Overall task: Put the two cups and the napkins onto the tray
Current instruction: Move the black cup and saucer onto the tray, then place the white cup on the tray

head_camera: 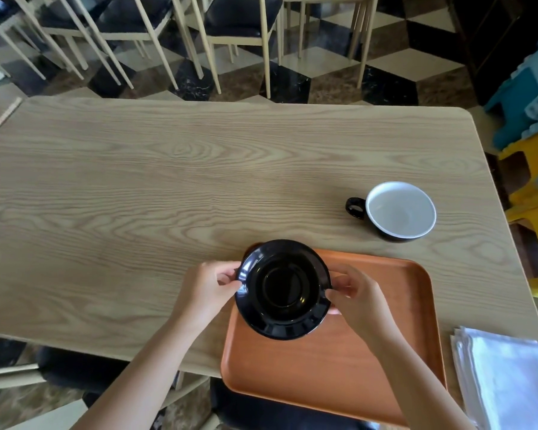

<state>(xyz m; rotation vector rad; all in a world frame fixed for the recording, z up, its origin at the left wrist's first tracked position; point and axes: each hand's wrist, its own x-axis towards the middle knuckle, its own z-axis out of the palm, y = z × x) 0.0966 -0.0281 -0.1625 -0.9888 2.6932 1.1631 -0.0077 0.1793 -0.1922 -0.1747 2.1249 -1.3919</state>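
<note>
Both hands are on the black saucer (282, 290), which sits over the far left corner of the orange tray (339, 361); whether it rests on the tray or hangs just above it I cannot tell. The left hand (207, 290) has its fingers (227, 276) curled onto the saucer's left rim, and the right hand (359, 301) pinches the right rim the same way, so both hands are closed on the one piece. There seems to be a dark cup standing in the saucer's well, but black on black makes that hard to be sure of. The other cup (399, 211), black outside and white inside, stands empty on the tabletop (168, 181), beyond the tray and to the right, apart from it, its handle pointing left. The stack of white napkins (507, 377) lies just beside the tray's right edge, near the front of the tabletop. The crockery looks glazed and glossy, so I would judge it slick, stiff and easy to chip, with fair weight for its size; holding the saucer by opposite rims keeps it level, and the lone cup is best taken by its handle or around the body. The napkins will be light and limp, best pinched as a whole stack so that the sheets do not fan apart.
</note>
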